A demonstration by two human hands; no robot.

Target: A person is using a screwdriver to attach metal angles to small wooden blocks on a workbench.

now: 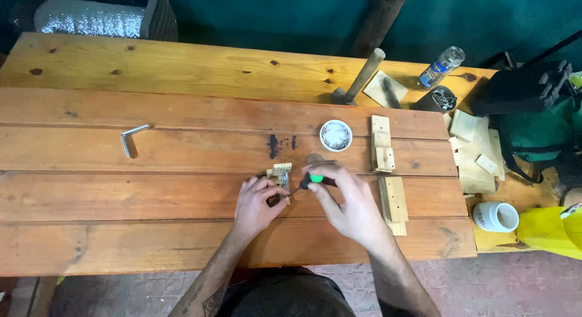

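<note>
My left hand (256, 203) pinches a small wooden piece with a metal hinge (280, 174) against the wooden workbench (151, 165). A screwdriver with a green and black handle (311, 180) is gripped in my right hand (347, 203), its thin shaft pointing left and down toward the hinge piece. The tip meets the piece next to my left thumb. Both hands sit near the middle of the bench's front half.
A round white dish of screws (336, 136) sits just behind my hands. Wooden strips (382, 143) and a slat (393, 203) lie to the right. A metal angle bracket (131, 139) lies at left. A hammer (359, 78), plastic bottle (442, 66), white cup (496, 217) and black bag (526, 86) stand at right.
</note>
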